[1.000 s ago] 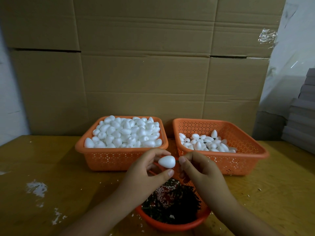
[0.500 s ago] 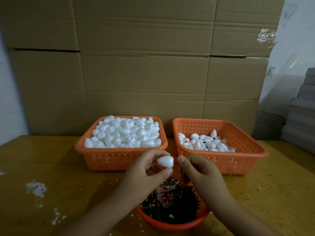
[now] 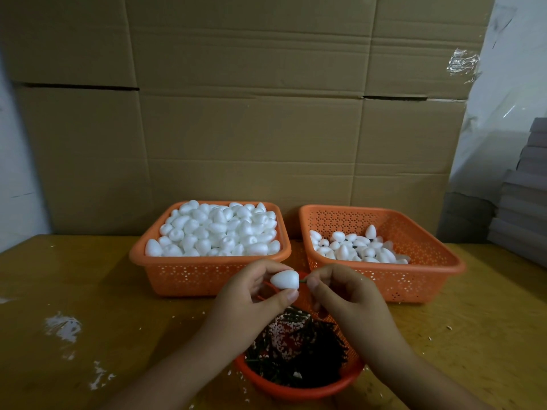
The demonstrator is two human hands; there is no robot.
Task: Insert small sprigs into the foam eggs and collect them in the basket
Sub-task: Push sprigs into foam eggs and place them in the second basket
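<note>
My left hand (image 3: 251, 303) pinches a white foam egg (image 3: 284, 279) between thumb and fingertips, its blunt end facing right. My right hand (image 3: 346, 294) pinches a thin green sprig (image 3: 303, 281) whose tip meets that blunt end. Below both hands sits a round orange basket (image 3: 299, 390) of dark green sprigs. The left orange basket (image 3: 207, 273) is heaped with plain foam eggs. The right orange basket (image 3: 414, 279) holds a smaller layer of eggs, some with dark stems showing.
A wall of cardboard boxes (image 3: 251, 113) rises right behind the baskets. Grey stacked sheets (image 3: 521, 199) stand at the far right. White foam crumbs (image 3: 63, 328) dot the wooden table (image 3: 88, 276) on the left and near the front.
The egg has turned so its blunt end faces my right hand, and a short length of green sprig now shows between my right fingertips and the egg. Both hands stay in place.
</note>
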